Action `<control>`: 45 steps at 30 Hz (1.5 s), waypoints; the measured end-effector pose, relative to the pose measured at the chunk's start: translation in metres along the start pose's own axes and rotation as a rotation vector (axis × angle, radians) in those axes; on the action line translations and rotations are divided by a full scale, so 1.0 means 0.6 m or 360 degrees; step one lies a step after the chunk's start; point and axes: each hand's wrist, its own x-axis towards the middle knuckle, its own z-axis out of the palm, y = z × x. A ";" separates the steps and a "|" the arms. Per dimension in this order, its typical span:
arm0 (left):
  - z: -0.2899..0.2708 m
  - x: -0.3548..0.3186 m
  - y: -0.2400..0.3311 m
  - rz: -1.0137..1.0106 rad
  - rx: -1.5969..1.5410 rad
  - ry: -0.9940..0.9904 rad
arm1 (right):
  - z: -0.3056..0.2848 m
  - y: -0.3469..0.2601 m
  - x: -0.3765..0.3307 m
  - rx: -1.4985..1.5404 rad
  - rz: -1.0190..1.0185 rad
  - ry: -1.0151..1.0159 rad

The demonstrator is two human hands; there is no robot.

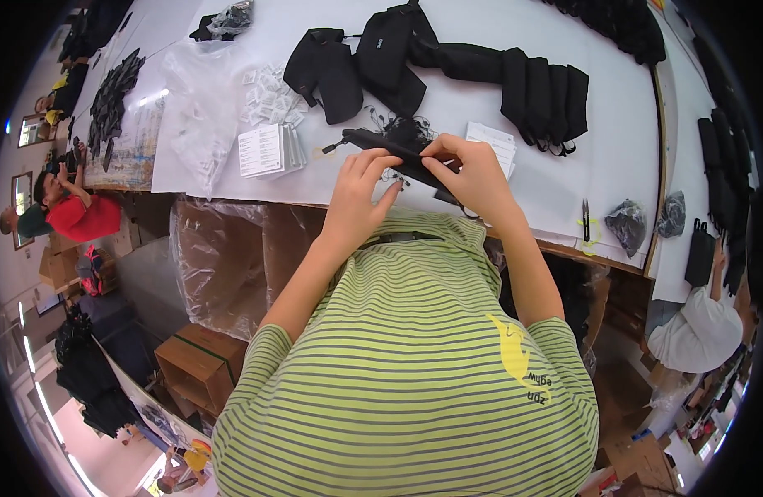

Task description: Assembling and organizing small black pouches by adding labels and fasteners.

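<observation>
A narrow piece of black fabric (410,163) is held between both hands, near the middle of the front edge of the white-topped table (613,157). A small black tab on a cord (329,149) extends from its left end.

Hand state: the right hand (474,176) has thumb and index finger pinched together on the fabric. The left hand (361,195) has its index fingertip against the fabric; its thumb stands apart from that finger. Whether the remaining left fingers grip cannot be told.

Possible faults and causes:

1. Slip. With the left thumb off the fabric, a pull from the right pinch could draw the left end free.

2. Snagging. The tangled heap of thin black cords (408,128) lies just behind the fabric; a loose loop could catch on the tab and drag neighbouring cords along.

3. Misidentification. Black fabric against black cords gives little contrast; a cord could be pinched with the fabric unnoticed.

4. Disturbed stacks. The stack of white printed cards (265,151) to the left and the white card stack (499,142) behind the right hand could be toppled by a wide sweep.

5. Drop. Work close to the front edge could let a released piece fall toward the clear-plastic-lined brown carton (232,265) below, left of centre.
</observation>
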 end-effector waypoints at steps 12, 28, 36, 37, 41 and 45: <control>-0.018 0.003 0.004 0.0560 0.0337 -0.0081 | -0.030 -0.059 -0.037 0.0223 -0.0046 -0.0034; -0.029 -0.017 0.014 0.0391 0.0091 -0.0077 | -0.018 -0.083 -0.051 0.0177 -0.0130 -0.0038; -0.024 -0.008 0.023 0.0392 0.0148 0.0034 | -0.015 -0.083 -0.052 0.0366 0.0027 0.0029; -0.023 -0.008 0.022 0.0418 0.0176 0.0105 | -0.015 -0.084 -0.053 0.0371 0.0025 0.0050; -0.030 -0.008 0.028 0.0464 0.0325 0.0224 | -0.016 -0.089 -0.059 0.0494 0.0030 0.0125; -0.040 -0.002 0.043 0.0466 0.0379 0.0246 | -0.016 -0.089 -0.061 0.0591 0.0012 0.0154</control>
